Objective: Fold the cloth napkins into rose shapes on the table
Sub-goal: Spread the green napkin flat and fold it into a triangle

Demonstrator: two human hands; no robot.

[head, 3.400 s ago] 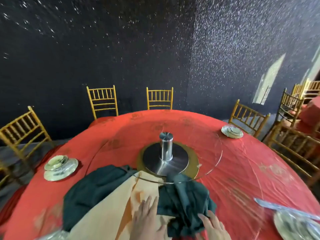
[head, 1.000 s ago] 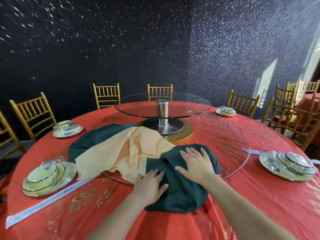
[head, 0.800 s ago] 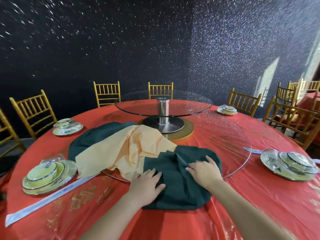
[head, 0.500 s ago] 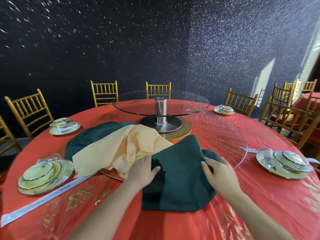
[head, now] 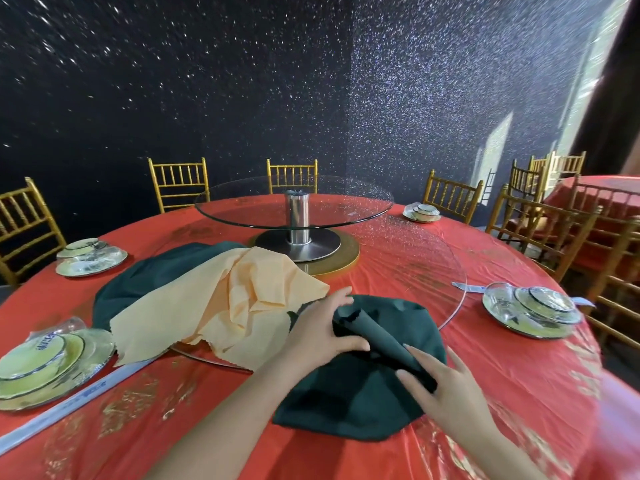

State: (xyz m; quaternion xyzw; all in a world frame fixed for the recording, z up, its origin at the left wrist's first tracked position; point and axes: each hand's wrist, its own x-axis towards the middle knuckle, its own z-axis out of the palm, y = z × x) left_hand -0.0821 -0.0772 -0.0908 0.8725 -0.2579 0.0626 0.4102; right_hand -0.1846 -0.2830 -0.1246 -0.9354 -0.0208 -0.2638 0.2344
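A dark green napkin point(head: 349, 400) lies on the red table point(head: 519, 375) in front of me, one corner folded over into a raised flap. My left hand point(head: 320, 336) grips the flap's upper end, thumb under it. My right hand point(head: 440, 386) rests on the flap's lower end with fingers fairly straight. A crumpled peach napkin point(head: 214, 306) lies to the left, over another dark green napkin point(head: 152, 275).
A two-tier glass lazy Susan point(head: 294, 206) on a steel post stands at the table's centre. Wrapped plate sets sit at the left point(head: 45, 365), far left point(head: 90, 258), right point(head: 530, 310) and far right point(head: 420, 213). Gold chairs point(head: 178, 181) ring the table.
The green napkin was pulled toward me and flattened. Both hands then lifted an edge and folded a corner over into a flap, which they now hold.
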